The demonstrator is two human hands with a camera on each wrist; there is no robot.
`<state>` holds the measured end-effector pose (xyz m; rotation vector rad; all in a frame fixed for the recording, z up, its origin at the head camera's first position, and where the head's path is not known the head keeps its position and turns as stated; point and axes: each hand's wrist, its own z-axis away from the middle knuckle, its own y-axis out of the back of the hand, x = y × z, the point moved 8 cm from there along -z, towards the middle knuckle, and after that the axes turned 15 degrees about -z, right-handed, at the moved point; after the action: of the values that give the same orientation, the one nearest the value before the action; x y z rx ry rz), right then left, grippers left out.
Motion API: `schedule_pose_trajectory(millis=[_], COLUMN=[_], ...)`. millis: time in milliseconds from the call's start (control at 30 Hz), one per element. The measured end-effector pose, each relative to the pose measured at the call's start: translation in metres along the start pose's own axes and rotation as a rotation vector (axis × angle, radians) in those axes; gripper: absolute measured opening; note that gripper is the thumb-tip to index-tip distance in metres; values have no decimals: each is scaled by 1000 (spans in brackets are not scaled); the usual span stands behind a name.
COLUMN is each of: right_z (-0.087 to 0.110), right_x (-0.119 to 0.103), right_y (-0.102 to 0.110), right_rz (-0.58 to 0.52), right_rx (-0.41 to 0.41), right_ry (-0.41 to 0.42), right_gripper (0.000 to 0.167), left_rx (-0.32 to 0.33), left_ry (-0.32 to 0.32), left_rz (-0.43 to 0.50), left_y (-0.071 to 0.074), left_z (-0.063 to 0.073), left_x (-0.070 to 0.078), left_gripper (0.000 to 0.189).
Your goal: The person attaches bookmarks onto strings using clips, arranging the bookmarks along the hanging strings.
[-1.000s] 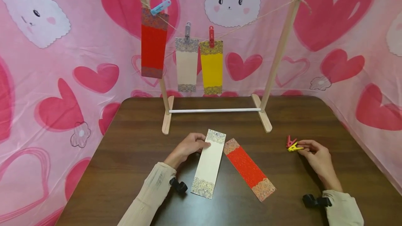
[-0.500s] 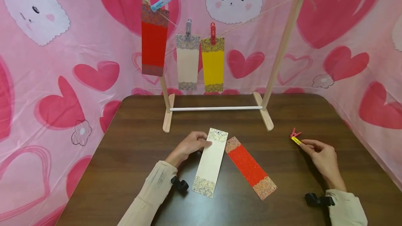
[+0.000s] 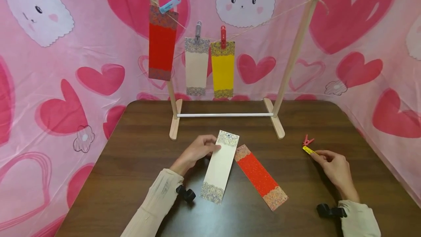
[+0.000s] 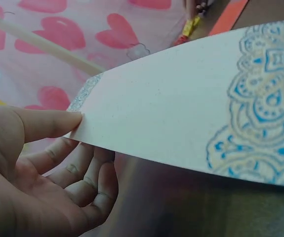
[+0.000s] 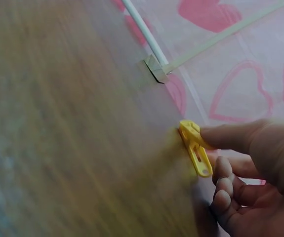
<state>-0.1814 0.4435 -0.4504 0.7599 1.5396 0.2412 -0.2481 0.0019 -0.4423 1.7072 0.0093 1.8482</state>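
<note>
My left hand (image 3: 197, 151) pinches the left edge of a cream paper card (image 3: 219, 164) with lace-patterned ends. In the left wrist view the thumb lies on top of the card (image 4: 156, 108), the fingers beneath, and it is tilted. My right hand (image 3: 335, 167) pinches a yellow clothespin (image 3: 308, 150) at the right of the table. The right wrist view shows thumb and index finger on this clothespin (image 5: 195, 148). Just behind it lies a red clothespin (image 3: 307, 140). A red patterned card (image 3: 261, 176) lies slanted on the table between the hands.
At the back stands a wooden rack (image 3: 294, 56) with a string (image 3: 276, 17) strung between its posts. From the string hang a red card (image 3: 162, 48), a cream card (image 3: 196, 68) and a yellow card (image 3: 223, 70), each under a clothespin. A pink cloth rises behind the table.
The yellow clothespin has been turned in my right hand and now sits apart from the red one. My left hand has moved the cream card slightly away from me.
</note>
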Motion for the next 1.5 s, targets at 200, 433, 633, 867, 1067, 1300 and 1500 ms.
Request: schedule_pose_trajectory(millis=[200, 433, 633, 867, 1067, 1300, 1500], right_z=[1, -5, -10, -13, -15, -11, -11], right_x=[-2, -29, -84, -148, -185, -211, -230], right_y=[2, 10, 21, 35, 44, 51, 53], right_rz=[-82, -426, -328, -194, -61, -9, 20], right_rx=[36, 38, 51, 13, 3, -16, -34], right_ry=[84, 209, 276, 446, 585, 729, 798], right_gripper=[36, 20, 26, 29, 47, 47, 55], left_rx=[46, 149, 231, 301, 397, 485, 521], left_ry=[-28, -81, -159, -217, -273, -301, -338], left_rz=[-6, -25, -28, -55, -35, -11, -22], left_y=[10, 31, 47, 63, 70, 68, 72], left_z=[3, 10, 17, 17, 16, 16, 14], left_x=[14, 31, 57, 83, 97, 99, 105], left_gripper=[13, 16, 14, 11, 11, 8, 8])
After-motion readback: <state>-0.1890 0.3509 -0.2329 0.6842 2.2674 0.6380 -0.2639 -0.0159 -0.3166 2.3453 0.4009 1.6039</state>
